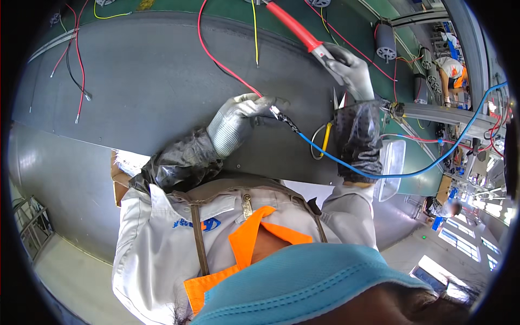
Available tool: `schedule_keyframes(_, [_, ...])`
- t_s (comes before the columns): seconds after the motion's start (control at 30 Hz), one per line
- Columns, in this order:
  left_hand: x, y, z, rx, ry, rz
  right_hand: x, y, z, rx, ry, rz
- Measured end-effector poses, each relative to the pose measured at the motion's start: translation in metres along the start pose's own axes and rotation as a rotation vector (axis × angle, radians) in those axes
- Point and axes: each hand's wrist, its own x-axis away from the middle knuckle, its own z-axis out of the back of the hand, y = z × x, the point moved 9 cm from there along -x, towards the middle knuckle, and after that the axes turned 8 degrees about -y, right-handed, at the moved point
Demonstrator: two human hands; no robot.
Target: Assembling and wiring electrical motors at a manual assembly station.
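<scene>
Your left hand [242, 110], in a grey knit glove, is closed in a pinch on the red wire [227, 70] right where it meets a dark joint [286, 120]; from that joint a blue wire [379, 174] runs off to the right. Your right hand [352, 67], gloved too, is clenched around the red-handled tool [295, 27], held up and away from the joint, its tip hidden by the glove. Both hands sit over the grey counter [146, 81]. Dark plastic sleeve covers wrap both forearms. Loose yellow wire [255, 32] hangs down above the joint. Clear plastic tray [391, 165] just right of your right forearm. Grey motors [385, 40] stand on the green strip at upper right. Another person [452, 70] works far right.
</scene>
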Motion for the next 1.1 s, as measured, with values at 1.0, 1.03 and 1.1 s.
schedule_keyframes(1.0, [0.077,0.149,0.058,-1.997,0.409,0.032,0.198,-0.045,-0.026,0.525,0.296,-0.042])
schedule_keyframes(1.03, [0.101,0.164,0.064,-2.080,0.414,0.082,0.213,-0.022,0.006,0.653,0.377,-0.231])
schedule_keyframes(1.1, [0.117,0.189,0.047,-2.012,0.281,-0.032,0.258,0.000,0.062,0.288,0.684,-0.340])
